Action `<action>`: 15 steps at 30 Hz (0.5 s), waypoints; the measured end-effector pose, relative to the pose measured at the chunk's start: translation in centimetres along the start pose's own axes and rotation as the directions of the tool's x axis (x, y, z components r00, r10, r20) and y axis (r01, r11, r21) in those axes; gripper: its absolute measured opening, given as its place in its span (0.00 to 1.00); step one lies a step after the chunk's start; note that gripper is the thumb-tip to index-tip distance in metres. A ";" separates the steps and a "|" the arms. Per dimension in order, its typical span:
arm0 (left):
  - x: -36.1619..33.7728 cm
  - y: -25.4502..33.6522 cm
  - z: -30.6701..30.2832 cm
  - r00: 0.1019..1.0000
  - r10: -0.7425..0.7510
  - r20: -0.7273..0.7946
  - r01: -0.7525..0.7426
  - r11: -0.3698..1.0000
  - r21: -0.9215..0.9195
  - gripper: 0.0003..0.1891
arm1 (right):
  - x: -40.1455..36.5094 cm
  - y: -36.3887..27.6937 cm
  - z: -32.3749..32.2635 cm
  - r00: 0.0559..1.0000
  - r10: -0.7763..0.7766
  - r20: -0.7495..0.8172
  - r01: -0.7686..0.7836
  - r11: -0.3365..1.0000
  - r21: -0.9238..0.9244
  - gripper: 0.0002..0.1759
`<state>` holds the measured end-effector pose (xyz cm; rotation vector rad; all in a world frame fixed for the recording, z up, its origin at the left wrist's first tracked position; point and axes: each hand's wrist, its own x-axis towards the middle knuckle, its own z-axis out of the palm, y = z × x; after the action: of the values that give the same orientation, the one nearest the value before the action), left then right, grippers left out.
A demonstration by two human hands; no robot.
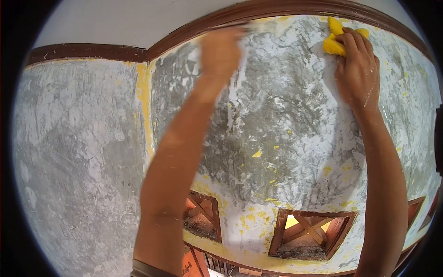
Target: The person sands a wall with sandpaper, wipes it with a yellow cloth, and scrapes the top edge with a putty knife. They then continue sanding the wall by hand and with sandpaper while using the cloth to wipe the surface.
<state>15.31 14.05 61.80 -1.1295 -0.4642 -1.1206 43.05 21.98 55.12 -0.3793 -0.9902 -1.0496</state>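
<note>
High on the peeling wall (272, 101), my left hand (221, 55) is closed and smeared by motion. A thin, dark, flat-edged tool (233, 26) shows blurred at its top, close under the brown trim; its exact kind cannot be made out. Farther right, my right hand (360, 69) presses a bunched yellow cloth (334, 45) against the wall near the upper edge. Folds of the cloth stick out past the fingers on both sides. White specks mark the back of this hand. Grey and white patches cover the wall, with scraps of yellow paint.
Dark brown trim (87, 52) runs along the top of the wall. A corner with a yellow strip (144, 99) lies left of my left arm. Below are wood-framed vent openings with crossed slats, one in the middle (277, 237) and another (217, 221) beside my left forearm.
</note>
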 end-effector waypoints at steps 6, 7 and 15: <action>1.1 -0.1 -1.5 0.993 -0.055 0.103 0.035 0.982 0.187 0.09 | -0.2 0.8 0.3 1.000 -0.028 0.000 0.028 0.999 0.018 0.18; -0.1 -3.0 -3.5 0.988 -0.122 0.093 0.098 0.969 0.226 0.10 | -0.3 0.7 0.3 1.000 -0.024 -0.001 0.024 1.000 0.019 0.18; 0.5 2.6 0.3 0.998 0.009 0.066 -0.009 1.000 0.002 0.14 | 0.1 -0.2 -0.2 0.996 0.035 0.079 -0.035 0.999 0.003 0.20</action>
<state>17.90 14.06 61.10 -1.1682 -0.5108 -1.0777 42.97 21.66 55.10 -0.4355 -1.0526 -1.0068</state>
